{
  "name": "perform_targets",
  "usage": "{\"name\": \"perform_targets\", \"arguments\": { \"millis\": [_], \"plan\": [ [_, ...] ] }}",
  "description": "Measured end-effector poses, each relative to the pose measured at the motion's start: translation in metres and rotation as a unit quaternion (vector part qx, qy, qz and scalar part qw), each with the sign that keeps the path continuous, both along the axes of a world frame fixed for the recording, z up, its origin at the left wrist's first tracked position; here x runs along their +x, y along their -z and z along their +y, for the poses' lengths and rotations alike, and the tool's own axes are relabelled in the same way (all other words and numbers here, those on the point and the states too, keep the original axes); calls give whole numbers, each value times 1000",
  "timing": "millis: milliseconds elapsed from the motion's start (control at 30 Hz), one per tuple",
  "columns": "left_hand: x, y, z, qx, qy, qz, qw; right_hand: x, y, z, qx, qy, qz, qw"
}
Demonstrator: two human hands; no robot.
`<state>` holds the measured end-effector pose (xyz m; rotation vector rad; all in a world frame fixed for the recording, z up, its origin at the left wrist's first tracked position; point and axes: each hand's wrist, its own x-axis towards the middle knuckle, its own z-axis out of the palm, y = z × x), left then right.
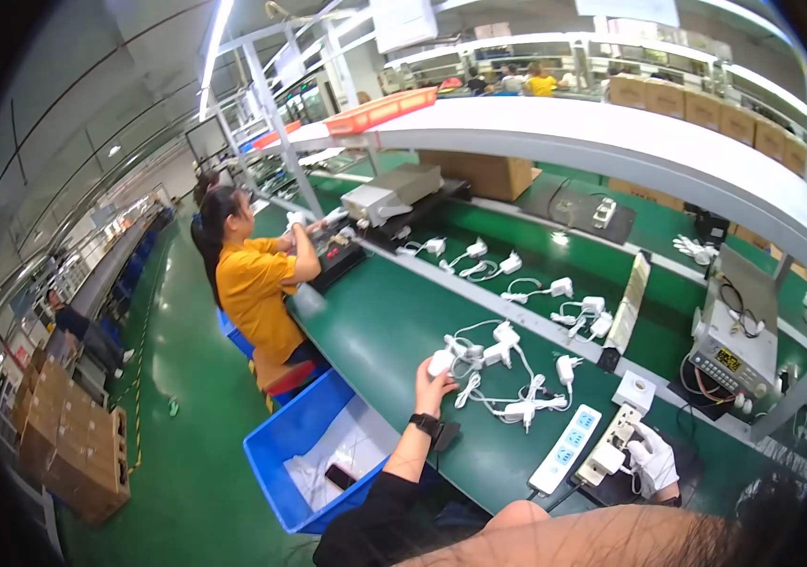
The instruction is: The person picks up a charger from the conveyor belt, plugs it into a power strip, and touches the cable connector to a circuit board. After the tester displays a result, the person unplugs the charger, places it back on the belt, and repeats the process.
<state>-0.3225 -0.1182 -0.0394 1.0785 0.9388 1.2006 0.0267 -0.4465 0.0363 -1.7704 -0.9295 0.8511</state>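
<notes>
My left hand (430, 389), bare with a dark watch on the wrist, is closed round a white power adapter (440, 363) at the near edge of the green bench. Beside it lie several more white adapters (497, 354) with looped cords. My right hand (654, 461), in a white glove, is at a cream power strip (619, 427) with its fingers curled; what they hold, if anything, is hidden. A white adapter (602, 462) sits on that strip, just left of the glove. A white power strip with blue sockets (567, 446) lies alongside.
A blue bin (266, 454) with a phone (339, 476) in it stands left of the bench (366, 317). More adapters (562, 286) lie on the recessed lane beyond a metal rail. A bench instrument (732, 345) stands at right. A co-worker in yellow (257, 283) sits further along.
</notes>
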Motion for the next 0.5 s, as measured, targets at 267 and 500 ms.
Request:
{"name": "perform_targets", "arguments": {
  "millis": [267, 500],
  "plan": [
    [-9, 47, 32, 123, -177, 164, 963, 6, -36, -75, 328, 147, 230, 904],
    [1, -8, 18, 291, -216, 331, 871, 4, -88, -157, 99, 245, -672, 692]
  ]
}}
